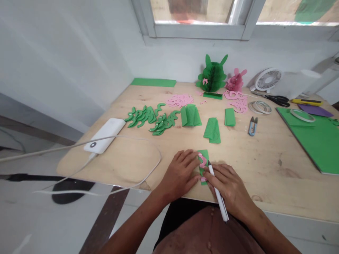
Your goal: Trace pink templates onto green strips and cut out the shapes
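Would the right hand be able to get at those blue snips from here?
Probably yes: only wooden tabletop shows between the right hand and the blue snips, though the hand is holding a white pen.

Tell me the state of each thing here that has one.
Green strip, flat, touched by left hand
White pen, held in right hand
White power bank, cable plugged in
Blue snips, blades apart
Green honeycomb figure, fanned open
Pink honeycomb figure, upright
Fan, upright; spinning unclear
Black scissors, open or shut unclear
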{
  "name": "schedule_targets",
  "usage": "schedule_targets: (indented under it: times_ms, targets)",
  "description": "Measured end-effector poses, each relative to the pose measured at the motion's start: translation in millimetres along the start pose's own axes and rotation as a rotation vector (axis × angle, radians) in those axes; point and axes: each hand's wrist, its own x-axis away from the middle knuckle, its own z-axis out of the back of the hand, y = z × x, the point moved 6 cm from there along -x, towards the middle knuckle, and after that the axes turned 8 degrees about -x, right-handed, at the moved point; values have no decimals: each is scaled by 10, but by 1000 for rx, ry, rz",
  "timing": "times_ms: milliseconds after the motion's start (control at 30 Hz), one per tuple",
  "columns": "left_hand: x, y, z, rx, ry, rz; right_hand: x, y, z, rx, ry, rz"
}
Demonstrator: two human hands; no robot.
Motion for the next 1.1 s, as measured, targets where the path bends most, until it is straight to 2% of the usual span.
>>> schedule_targets:
  times_ms: [400, 867, 1100]
  targets:
    - [83, 14, 102, 1, 82, -3, 0, 0, -6, -12, 2, -4]
    - [110, 31, 81, 12, 91, -22, 15, 10, -6, -2, -9, 0]
    - [166, 125, 80, -55, 79, -41, 27, 28, -20, -7, -28, -12]
